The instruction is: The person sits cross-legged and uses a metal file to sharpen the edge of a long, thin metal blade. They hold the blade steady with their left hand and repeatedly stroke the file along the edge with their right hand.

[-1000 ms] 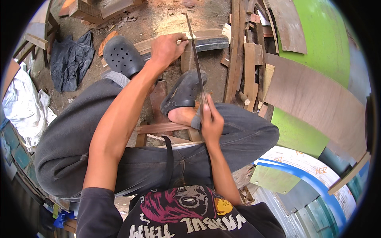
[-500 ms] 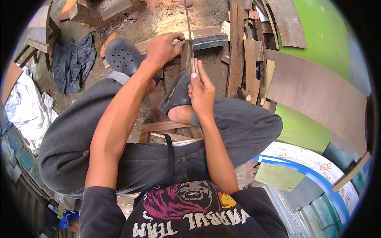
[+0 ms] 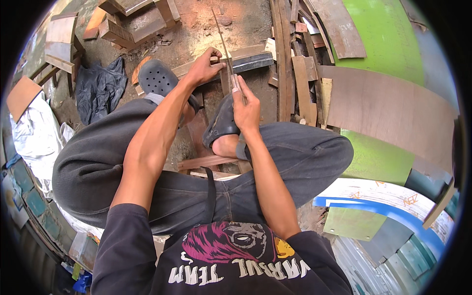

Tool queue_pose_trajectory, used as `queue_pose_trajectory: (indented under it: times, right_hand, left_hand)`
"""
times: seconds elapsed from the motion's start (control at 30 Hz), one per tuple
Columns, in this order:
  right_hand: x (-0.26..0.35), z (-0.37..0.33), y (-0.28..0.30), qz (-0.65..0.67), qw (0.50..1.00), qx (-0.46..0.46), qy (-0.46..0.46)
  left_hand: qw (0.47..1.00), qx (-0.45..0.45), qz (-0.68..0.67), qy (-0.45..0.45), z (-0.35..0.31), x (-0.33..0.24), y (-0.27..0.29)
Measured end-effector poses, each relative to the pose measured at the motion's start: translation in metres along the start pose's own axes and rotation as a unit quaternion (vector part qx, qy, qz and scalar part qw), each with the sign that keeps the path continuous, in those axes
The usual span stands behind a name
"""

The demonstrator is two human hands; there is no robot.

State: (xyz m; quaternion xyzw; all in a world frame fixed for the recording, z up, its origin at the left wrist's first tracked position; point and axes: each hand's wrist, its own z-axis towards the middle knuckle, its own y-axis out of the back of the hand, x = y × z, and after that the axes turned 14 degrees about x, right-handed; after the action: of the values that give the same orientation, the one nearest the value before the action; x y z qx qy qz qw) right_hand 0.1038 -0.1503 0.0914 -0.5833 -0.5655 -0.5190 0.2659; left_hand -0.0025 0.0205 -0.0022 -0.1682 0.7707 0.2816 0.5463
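At the far left a flat brown board is seen leaning at the picture's rim, with white sheeting below it and a crumpled dark cloth on the dirt floor beside. Stacked wood offcuts lie above the cloth. A black perforated clog is worn on the left foot, planted on the ground next to the left forearm.

The left hand is closed over the end of a wooden strip, its fingers curled down around it, pressing it onto a dark block that lies across the floor. Just to its right, a long thin saw blade is seen running from the upper floor down to the right hand, crossing the strip beside the left hand. The right hand is wrapped shut around the blade's lower end, thumb along the top. Directly below it the second black clog is set on a reddish plank.

Further right, narrow planks lie bundled upright, then a wide brown plywood sheet is laid over a green curved surface.
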Motion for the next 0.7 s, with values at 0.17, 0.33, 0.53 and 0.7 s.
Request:
queue_pose_trajectory:
  times: [0.17,0.33,0.53,0.7]
  right_hand:
    - [0.005,0.008,0.004,0.029,0.998,0.023,-0.044]
    - [0.007,0.004,0.002,0.027,0.998,0.017,-0.045]
    - [0.029,-0.063,0.021,0.004,0.996,0.017,-0.088]
    - [0.017,-0.107,0.029,0.011,0.998,0.003,-0.056]
  left_hand:
    - [0.998,-0.060,0.031,-0.002,-0.010,0.001,-0.008]
    - [0.957,-0.146,0.230,-0.095,-0.013,-0.002,-0.006]
    - [0.948,-0.013,0.313,0.055,-0.016,-0.043,0.018]
    - [0.954,-0.002,0.294,0.064,-0.017,-0.040,0.020]
